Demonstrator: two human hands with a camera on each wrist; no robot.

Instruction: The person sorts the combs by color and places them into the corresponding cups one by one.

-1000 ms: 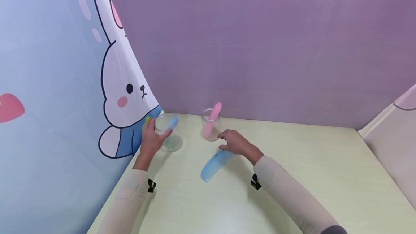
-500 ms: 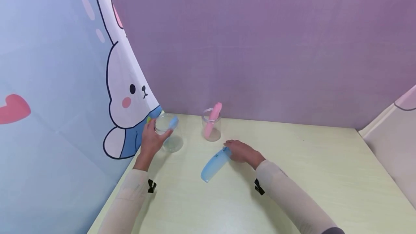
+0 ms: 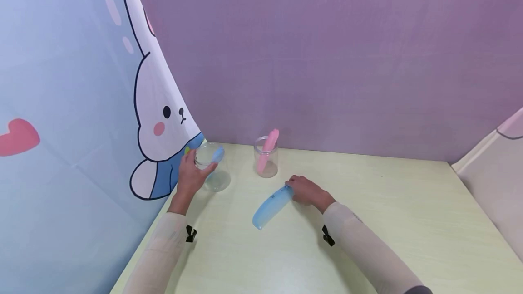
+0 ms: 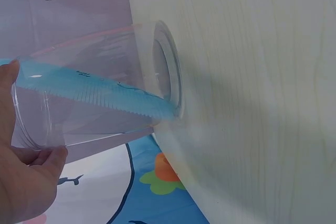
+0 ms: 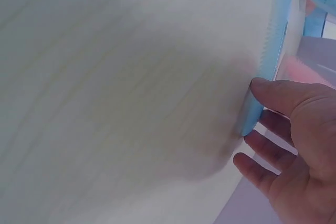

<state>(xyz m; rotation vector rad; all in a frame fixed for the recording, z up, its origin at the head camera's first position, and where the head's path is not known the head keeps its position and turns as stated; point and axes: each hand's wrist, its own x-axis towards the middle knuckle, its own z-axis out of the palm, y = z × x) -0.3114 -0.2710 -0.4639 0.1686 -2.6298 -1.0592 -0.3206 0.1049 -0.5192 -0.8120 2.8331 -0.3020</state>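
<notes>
My left hand [image 3: 191, 178] grips the rim of a clear jar [image 3: 218, 181] that stands at the table's back left corner. Inside that jar a blue comb [image 4: 100, 90] leans, its teeth showing through the wall in the left wrist view. My right hand [image 3: 305, 192] pinches the far end of another blue comb [image 3: 268, 210] between thumb and fingers. In the right wrist view the thumb lies on the near side of this comb [image 5: 270, 51], with the lower fingers apart from it. The comb points toward the front left, low over the table.
A second clear jar [image 3: 267, 172] holds a pink comb [image 3: 270, 142] that sticks out over its rim. Behind the pale wooden table [image 3: 388, 221] hangs a purple cloth [image 3: 327, 58]. A blue cloth with a printed rabbit [image 3: 159, 103] borders the left side.
My right hand has moved from near the second jar down to the blue comb's far end and taken hold of it. My left hand stays on the first jar.
</notes>
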